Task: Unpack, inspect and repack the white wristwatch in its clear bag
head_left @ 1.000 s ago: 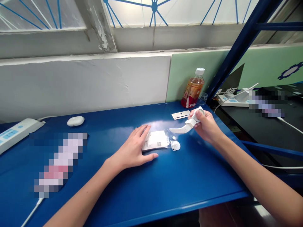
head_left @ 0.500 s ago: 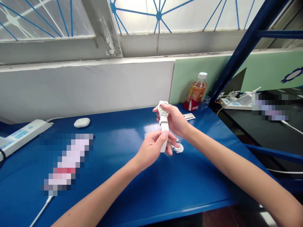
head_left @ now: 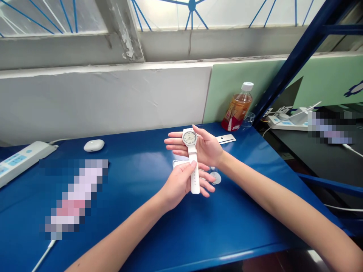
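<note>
A white wristwatch (head_left: 189,137) with a round pale dial lies face up across both hands, above the blue desk (head_left: 136,211). My left hand (head_left: 176,184) pins the long strap end under its thumb, with its other fingers spread beneath the strap. Palm up, my right hand (head_left: 209,148) lies under the watch head, its fingers stretched flat to the left and its thumb raised. Behind my left hand, a white object (head_left: 179,163) shows in part. A small whitish disc (head_left: 216,178) rests on the desk just right of my left fingertips.
A drink bottle (head_left: 237,109) and a clear cup (head_left: 248,120) stand by the green panel. Near them lies a white card (head_left: 227,139). On the left are a white earbud case (head_left: 94,145), a power strip (head_left: 24,160) and a blurred-out phone (head_left: 78,192) with a cable.
My right hand has uncurled from the watch head and now lies flat beneath it, so the dial shows fully. My left thumb keeps hold of the strap. The view has shifted slightly.
</note>
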Available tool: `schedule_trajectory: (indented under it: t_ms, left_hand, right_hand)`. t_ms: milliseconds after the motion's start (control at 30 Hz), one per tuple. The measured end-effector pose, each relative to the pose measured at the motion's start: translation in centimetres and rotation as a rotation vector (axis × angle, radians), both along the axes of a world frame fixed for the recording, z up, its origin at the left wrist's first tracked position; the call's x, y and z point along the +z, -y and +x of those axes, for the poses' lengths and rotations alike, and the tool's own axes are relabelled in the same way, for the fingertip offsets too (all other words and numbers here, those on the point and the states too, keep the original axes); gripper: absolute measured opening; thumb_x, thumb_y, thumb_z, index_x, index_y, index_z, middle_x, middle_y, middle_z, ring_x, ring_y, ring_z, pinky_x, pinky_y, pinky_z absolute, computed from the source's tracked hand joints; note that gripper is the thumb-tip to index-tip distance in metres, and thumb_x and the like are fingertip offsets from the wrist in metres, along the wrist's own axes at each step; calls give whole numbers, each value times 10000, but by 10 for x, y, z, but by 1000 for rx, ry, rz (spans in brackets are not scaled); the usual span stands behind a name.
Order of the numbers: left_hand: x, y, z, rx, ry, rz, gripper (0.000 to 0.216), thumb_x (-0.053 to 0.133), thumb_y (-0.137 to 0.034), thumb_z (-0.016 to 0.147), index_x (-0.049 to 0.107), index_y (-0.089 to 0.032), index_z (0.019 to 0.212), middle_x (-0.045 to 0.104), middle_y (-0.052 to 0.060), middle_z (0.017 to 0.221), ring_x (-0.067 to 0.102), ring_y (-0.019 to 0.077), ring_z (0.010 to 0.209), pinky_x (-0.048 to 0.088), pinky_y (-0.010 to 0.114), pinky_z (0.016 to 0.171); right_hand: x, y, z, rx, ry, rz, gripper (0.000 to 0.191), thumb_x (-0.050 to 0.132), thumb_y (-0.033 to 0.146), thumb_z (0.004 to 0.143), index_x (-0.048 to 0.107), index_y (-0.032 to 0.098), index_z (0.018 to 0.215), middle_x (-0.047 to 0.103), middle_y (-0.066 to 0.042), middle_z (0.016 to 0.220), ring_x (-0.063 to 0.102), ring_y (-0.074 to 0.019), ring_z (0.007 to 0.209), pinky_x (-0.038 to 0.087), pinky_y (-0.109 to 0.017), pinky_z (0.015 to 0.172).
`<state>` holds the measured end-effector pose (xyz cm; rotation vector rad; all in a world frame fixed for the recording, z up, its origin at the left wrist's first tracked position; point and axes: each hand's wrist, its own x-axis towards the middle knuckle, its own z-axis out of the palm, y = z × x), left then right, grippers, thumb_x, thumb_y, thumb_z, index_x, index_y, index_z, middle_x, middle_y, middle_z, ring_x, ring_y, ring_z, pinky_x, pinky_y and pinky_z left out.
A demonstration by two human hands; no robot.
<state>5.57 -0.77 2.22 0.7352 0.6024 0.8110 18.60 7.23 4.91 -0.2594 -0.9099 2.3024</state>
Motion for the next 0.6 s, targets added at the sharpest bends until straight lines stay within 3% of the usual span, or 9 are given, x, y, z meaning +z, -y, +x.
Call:
schedule_trajectory:
  t_ms: [133,433,600]
  left_hand:
    - [0,0,0,2,-63,21,364,592,-412,953,668,-61,1013,761,167,868,748,235,678,599,295,556]
    - [4,2,0,23,-42,-37,352,618,-388,943,686,-43,974,761,204,916,756,268,797,608,356,716]
    - [4,1,0,14,-44,-28,355,613,-383,945,686,-39,993,758,217,940,755,282,819,601,380,742]
  right_hand:
    - [0,-3,3,14,27,12,608,125,361,1047,624,56,1213,680,-172,1260,678,-222,1104,525,-315,927]
    - [0,-1,2,15,68,45,592,133,414,1039,596,138,1281,667,-145,1285,666,-241,1119,486,-416,987]
    - [0,-1,4,54,50,16,673,80,439,1033,608,81,1248,661,-176,1284,669,-256,1113,502,-395,967]
